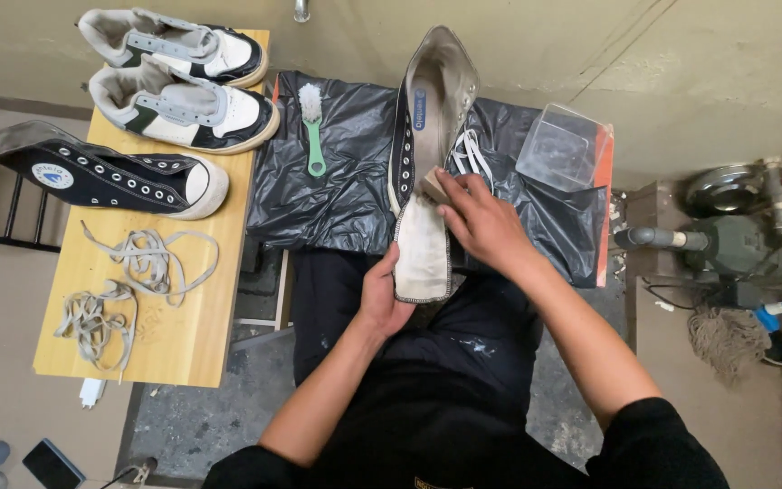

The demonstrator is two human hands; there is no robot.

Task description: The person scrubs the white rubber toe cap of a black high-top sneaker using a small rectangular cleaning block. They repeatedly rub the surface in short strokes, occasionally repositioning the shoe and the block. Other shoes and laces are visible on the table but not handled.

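Leftmost, on the wooden table (183, 344), lie two heaps of grey laces (128, 281), and above them a black high-top (101, 177) on its side with its toe to the right. Behind that, at the table's far end, stands a pair of white low sneakers (178, 81) with dark trim, their laces out. Next comes a black plastic sheet (319, 199) spread over a second surface, with a green-handled brush (312, 127) lying on it, bristles away from the person. Further right, the shoe (427, 118) being worked on, a black high-top with a pale lining, lies lengthwise on the sheet with its heel far and its grey-white tongue (423, 258) pulled out toward the person's lap. The left hand (382, 299) is closed on the near end of that tongue, thumb on top, holding it flat. The right hand (481, 222) reaches in from the right, fingers curled around a small tan block (433, 184) pressed against the top of the tongue, just at the shoe's opening. A loose white lace (471, 149) lies just beyond the right hand's fingers. Right of that, a clear plastic box (563, 145) sits on the sheet's far corner. Farthest right, on the floor, are a grey machine (726, 240) and a mop head (726, 340).
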